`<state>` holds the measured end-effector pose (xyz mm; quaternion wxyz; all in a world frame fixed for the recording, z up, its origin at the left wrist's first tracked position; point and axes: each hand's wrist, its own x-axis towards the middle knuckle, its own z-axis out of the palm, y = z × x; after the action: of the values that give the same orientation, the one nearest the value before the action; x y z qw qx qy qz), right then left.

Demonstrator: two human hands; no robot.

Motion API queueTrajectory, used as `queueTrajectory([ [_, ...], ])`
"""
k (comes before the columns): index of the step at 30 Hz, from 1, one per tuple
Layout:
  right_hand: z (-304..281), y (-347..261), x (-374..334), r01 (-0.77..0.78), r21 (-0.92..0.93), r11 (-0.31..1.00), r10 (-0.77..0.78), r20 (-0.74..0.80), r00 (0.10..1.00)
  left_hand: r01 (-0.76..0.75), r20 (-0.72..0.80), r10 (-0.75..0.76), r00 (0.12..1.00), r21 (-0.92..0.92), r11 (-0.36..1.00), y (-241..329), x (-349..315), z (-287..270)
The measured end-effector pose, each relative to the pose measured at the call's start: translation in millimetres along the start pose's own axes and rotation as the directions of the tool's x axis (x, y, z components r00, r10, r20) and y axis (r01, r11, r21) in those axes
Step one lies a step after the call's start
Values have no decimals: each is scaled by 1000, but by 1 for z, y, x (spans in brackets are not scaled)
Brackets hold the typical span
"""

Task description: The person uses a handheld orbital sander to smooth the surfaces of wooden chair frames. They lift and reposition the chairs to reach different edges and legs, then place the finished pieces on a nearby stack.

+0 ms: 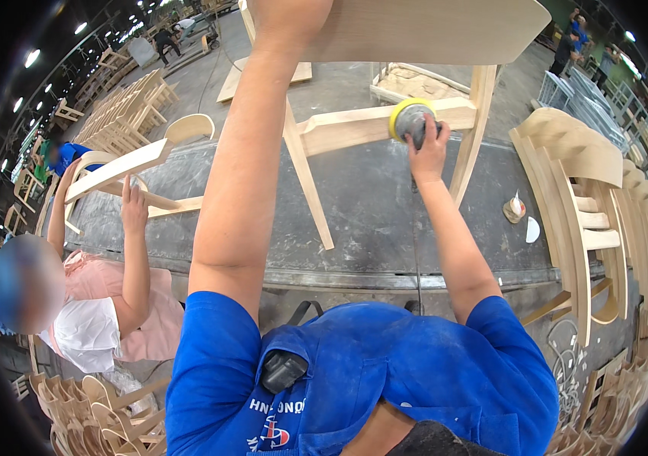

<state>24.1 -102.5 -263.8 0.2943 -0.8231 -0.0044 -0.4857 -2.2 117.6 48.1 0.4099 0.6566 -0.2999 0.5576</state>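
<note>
A pale wooden chair frame (pixel 354 129) stands on the dark worktable, its legs spread and a rail running between them. The wide smooth panel (pixel 430 34) of the chair spans the top of the view. My right hand (pixel 429 152) is closed round a round grey sander (pixel 415 120) with a yellow rim. Its pad meets the rail near the right leg, and a thin hose trails down from it. At the upper edge, my left hand (pixel 289 19) is against the panel's left end; its fingers are cut off from view.
The dark worktable (pixel 369 205) carries a small container (pixel 514 209) and a white disc (pixel 533 230) at right. Stacked curved chair parts (pixel 567 167) stand beyond. At left, a co-worker in a blue cap (pixel 4 281) handles another wooden frame (pixel 122 171). More chairs stand behind.
</note>
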Motion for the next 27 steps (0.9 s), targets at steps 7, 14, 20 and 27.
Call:
queueTrajectory([
  [7, 16, -43, -20, 139, -32, 990, -133, 142, 981, 26, 5, -26, 1000, -3, 1000, -1, -1, -2],
  [14, 6, -29, -13, 66, -73, 995, -58, 110, 992, 0, 14, 0, 1000, -25, 1000, -5, -1, 1],
  [20, 5, -22, -18, -41, -32, 999, 44, 86, 995, -75, -65, 76, 995, 28, 997, -2, -1, 2],
  [27, 11, -41, -55, 156, -8, 988, -146, 309, 940, -46, -18, 46, 999, -33, 998, -3, -2, 1],
])
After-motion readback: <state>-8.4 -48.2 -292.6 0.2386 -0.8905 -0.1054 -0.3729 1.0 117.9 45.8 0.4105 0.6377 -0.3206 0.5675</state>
